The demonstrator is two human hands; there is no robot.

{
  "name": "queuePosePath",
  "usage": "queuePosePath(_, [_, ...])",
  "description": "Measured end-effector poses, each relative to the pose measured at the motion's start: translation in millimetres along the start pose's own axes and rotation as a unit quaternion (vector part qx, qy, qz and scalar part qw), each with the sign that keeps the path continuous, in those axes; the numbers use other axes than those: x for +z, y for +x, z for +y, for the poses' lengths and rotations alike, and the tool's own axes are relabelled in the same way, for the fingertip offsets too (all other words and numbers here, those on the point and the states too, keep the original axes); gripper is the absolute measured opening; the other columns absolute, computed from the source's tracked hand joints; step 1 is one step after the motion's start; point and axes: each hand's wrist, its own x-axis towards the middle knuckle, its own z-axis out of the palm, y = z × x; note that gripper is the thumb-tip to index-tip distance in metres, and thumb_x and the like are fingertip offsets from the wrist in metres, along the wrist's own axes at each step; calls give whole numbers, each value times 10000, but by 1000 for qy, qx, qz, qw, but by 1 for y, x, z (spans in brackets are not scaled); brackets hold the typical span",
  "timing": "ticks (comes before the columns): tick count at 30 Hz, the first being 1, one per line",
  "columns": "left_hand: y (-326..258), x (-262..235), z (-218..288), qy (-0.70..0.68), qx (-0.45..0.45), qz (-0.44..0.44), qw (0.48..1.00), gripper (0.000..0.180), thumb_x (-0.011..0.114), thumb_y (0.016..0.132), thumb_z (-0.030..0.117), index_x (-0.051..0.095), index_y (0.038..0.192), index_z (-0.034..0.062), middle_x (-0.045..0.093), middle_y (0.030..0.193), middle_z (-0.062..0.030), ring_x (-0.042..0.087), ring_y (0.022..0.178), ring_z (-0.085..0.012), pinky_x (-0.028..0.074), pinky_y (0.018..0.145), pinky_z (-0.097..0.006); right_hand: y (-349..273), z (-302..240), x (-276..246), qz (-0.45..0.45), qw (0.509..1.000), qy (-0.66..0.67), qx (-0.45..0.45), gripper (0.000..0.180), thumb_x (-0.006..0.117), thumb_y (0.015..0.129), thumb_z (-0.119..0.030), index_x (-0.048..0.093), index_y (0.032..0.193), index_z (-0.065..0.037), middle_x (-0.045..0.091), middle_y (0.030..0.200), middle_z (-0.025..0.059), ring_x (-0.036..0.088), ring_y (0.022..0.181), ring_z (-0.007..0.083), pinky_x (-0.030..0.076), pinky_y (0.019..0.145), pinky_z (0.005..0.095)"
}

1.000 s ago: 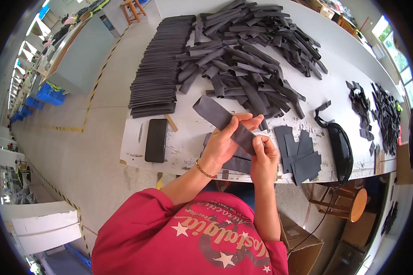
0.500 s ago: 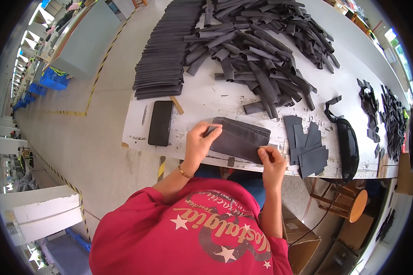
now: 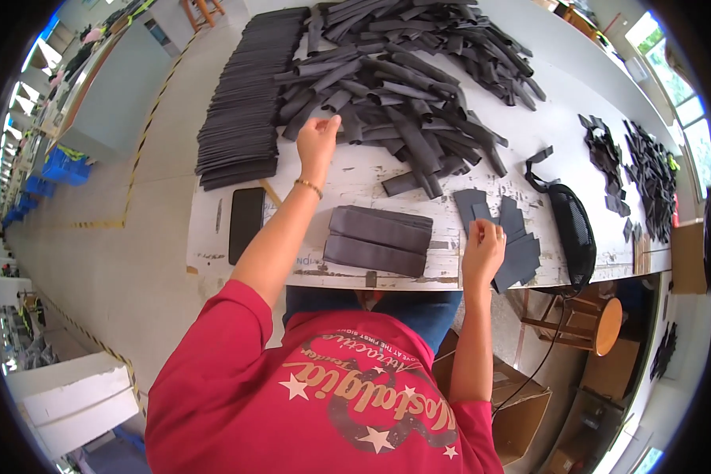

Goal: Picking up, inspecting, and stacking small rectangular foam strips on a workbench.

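Note:
My left hand (image 3: 317, 146) reaches to the near edge of a heap of dark grey curled fabric strips (image 3: 407, 87). Its fingers are pinched together at the strips; whether one is caught between them is hard to see. Farther right, my right hand (image 3: 484, 249) is over a fanned group of dark flat rectangular pieces (image 3: 519, 257), thumb and fingertips closed on one of them. Between my forearms, a dark folded fabric stack (image 3: 378, 241) lies flat near the table's front edge, touched by neither hand.
A long row of stacked dark strips (image 3: 241, 103) lines the table's left side. Near it lie a black phone (image 3: 246, 225) and a thin wooden stick (image 3: 271, 193). To the right sits a black mesh pouch (image 3: 571, 233); a wooden stool (image 3: 606, 326) stands below the edge.
Both hands have left the folded fabric, which now lies flat on the table. My left hand moved forward to the heap, my right hand rightward to the flat pieces. The view shifted slightly.

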Motion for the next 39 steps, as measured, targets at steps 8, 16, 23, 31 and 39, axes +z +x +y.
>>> queuePosePath(8, [15,35,-8,125,-19,-57,990,331,755,758,290,673,837,-21,680,763,-179,665,693,-304,503,647,-395,16,23,45,-125,891,-435,-38,150,621,841,-213,686,841,-77,646,872,57,601,882,248,434,784,394])
queuePosePath(16, [-49,-19,30,-305,-165,-153,926,187,537,955,106,540,1046,-58,677,928,-192,679,729,-237,567,648,-324,23,-27,26,102,986,107,-76,93,561,922,-49,622,990,-34,665,972,121,619,945,287,430,883,379])
queuePosePath(23, [-98,-40,75,-455,-127,-199,859,299,549,937,44,498,1206,-77,666,1012,-182,690,882,-276,584,795,-371,27,-89,4,-51,934,348,65,167,530,971,-38,503,1135,-16,556,883,73,519,827,145,431,777,255])
queuePosePath(31, [-104,-28,54,-522,-257,-213,785,253,565,941,54,556,1164,-65,641,1114,-135,654,1038,-262,569,896,-373,-18,-106,-21,-198,944,251,-80,387,755,777,-74,467,1025,-2,530,1005,164,517,866,328,436,804,398])
queuePosePath(39, [-112,-21,64,-513,-261,-268,772,225,548,945,43,551,1142,-67,639,1123,-152,652,1039,-273,564,908,-373,-9,-118,-28,-103,955,265,-82,393,775,722,-74,651,1093,-35,651,991,134,591,890,295,428,836,388])
